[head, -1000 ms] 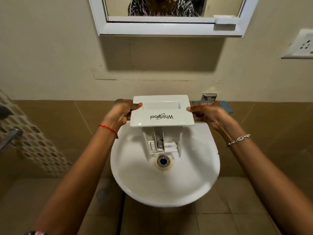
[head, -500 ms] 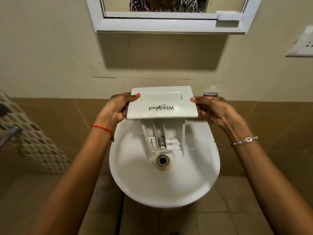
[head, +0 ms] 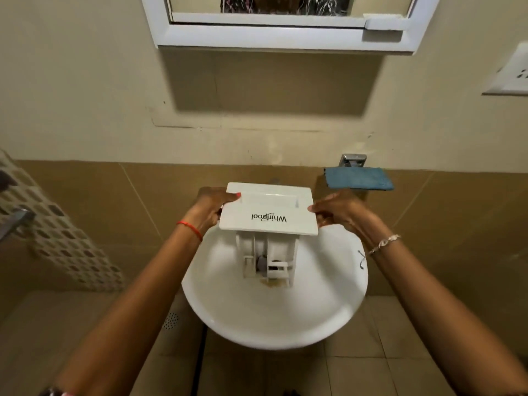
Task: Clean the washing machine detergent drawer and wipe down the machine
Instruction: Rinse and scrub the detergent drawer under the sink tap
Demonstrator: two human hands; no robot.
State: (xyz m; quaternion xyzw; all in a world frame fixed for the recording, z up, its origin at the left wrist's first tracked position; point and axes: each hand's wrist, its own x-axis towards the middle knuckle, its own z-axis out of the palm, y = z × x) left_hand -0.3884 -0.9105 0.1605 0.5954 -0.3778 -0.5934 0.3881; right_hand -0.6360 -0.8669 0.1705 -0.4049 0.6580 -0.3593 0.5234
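Observation:
I hold the white detergent drawer (head: pixel 268 212) over the white wash basin (head: pixel 274 318). Its front panel faces up toward me and its compartments hang down into the bowl, covering the drain. My left hand (head: pixel 213 207) grips the panel's left edge, thumb on top. My right hand (head: pixel 340 211) holds the right edge with its fingertips. A folded blue cloth (head: pixel 358 178) lies on a small shelf on the wall just right of the drawer.
A chrome fitting (head: pixel 353 160) sits above the cloth. A white mirror cabinet (head: pixel 285 35) hangs overhead, and a socket plate (head: pixel 511 75) is on the right wall. A perforated basket (head: pixel 57 232) and a metal pipe (head: pixel 15 221) stand at left. A floor drain (head: pixel 170 321) lies below.
The drawer has come down lower into the basin, now covering the drain. The view shifted, and the blue cloth on the right shelf shows fully.

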